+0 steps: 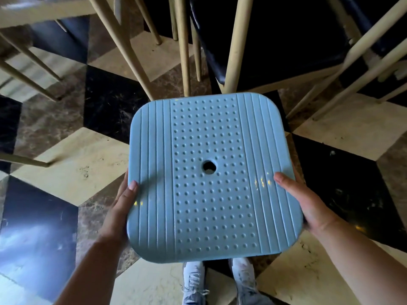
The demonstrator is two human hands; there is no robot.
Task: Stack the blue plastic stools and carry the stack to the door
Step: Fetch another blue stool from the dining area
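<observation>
Beneath everything lay a glossy stone floor [72,172] tiled in cream, brown and black diamonds, with pale wooden chair legs [184,51] and a dark padded chair seat [275,40] standing beyond. A light blue square plastic stool [212,177], its seat ribbed at both sides, dotted down the middle and pierced by a round centre hole, was held up in the air in front of the person's body, above a pair of white lace-up sneakers [220,282]. The left hand [122,208] gripped its left edge, thumb on top and fingers hidden beneath. The right hand [306,201] gripped the right edge likewise, thumb lying across the ribs.
</observation>
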